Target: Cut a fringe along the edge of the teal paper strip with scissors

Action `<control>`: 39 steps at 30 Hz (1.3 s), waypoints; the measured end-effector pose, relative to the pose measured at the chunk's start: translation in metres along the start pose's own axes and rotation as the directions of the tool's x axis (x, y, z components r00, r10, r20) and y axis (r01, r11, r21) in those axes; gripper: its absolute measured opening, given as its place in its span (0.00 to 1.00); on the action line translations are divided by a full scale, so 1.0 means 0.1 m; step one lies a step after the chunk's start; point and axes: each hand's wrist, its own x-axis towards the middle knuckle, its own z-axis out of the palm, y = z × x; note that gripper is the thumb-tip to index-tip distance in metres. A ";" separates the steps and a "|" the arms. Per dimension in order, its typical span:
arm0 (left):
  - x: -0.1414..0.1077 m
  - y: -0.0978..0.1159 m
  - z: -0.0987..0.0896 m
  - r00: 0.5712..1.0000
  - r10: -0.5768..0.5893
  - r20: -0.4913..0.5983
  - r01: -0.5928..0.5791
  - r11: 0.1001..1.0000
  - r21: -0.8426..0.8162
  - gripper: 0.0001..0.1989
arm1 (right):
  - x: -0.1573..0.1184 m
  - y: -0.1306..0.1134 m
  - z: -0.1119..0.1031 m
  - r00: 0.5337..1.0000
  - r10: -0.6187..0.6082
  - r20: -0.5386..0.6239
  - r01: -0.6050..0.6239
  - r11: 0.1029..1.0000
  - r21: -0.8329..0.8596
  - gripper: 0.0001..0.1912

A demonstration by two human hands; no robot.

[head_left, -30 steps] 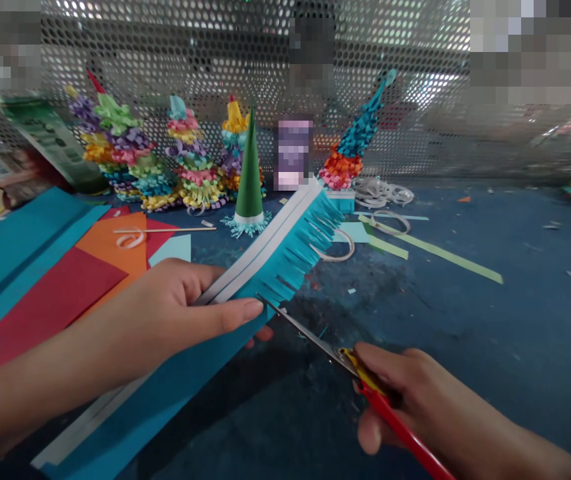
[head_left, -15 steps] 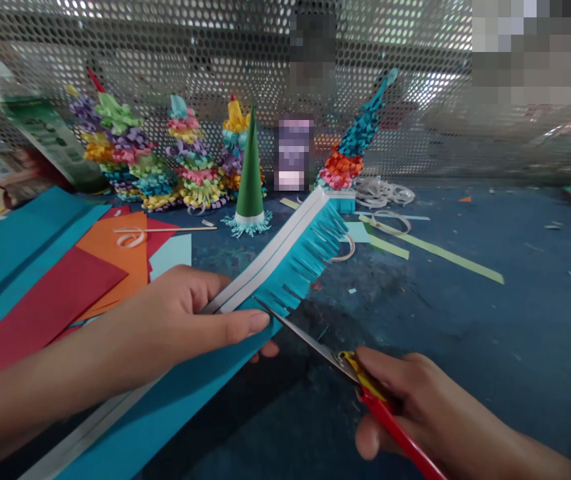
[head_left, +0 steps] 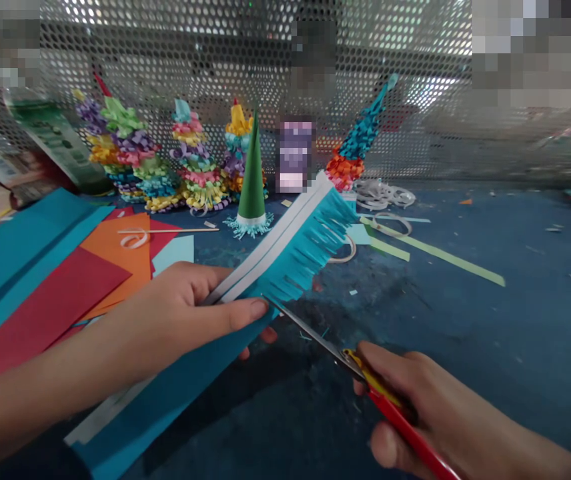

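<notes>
A blue paper strip (head_left: pixel 285 261) with a white border is slanting from near left to far right, its far part hanging in narrow fringe, its near part showing uncut. Scissors (head_left: pixel 349 362) with red and yellow handles are pointing far left, blades overlapping the fringe's near end.

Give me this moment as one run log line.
left hand: holding blue paper strip; right hand: holding scissors; blades: at strip, beside left thumb; fringe: strip's far end
</notes>
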 end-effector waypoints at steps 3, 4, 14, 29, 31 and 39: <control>-0.01 -0.01 0.00 1.000 -0.009 -0.003 0.009 1.000 -0.004 0.12 | 0.01 0.03 -0.01 0.999 0.049 -0.015 -0.050 0.997 -0.056 0.18; -0.01 -0.01 -0.01 1.000 -0.004 -0.004 0.004 1.000 0.002 0.12 | 0.01 0.05 -0.02 0.999 0.053 -0.013 -0.053 0.996 -0.065 0.16; -0.03 -0.02 0.01 0.998 -0.059 0.024 0.060 0.997 -0.043 0.12 | 0.01 0.14 0.00 1.000 -0.022 -0.020 0.021 0.999 -0.026 0.10; 0.03 -0.10 0.06 0.982 0.020 0.190 0.025 0.973 -0.229 0.06 | 0.04 0.03 0.01 0.998 0.053 0.043 -0.053 0.999 -0.003 0.12; 0.03 -0.10 0.06 0.983 0.009 0.184 0.030 0.977 -0.212 0.07 | 0.06 0.05 0.02 0.998 0.025 0.056 -0.028 0.999 0.039 0.08; 0.01 -0.10 0.01 0.979 -0.046 0.199 0.094 0.967 -0.237 0.07 | 0.09 0.15 0.05 1.000 0.012 0.015 -0.014 0.996 0.084 0.05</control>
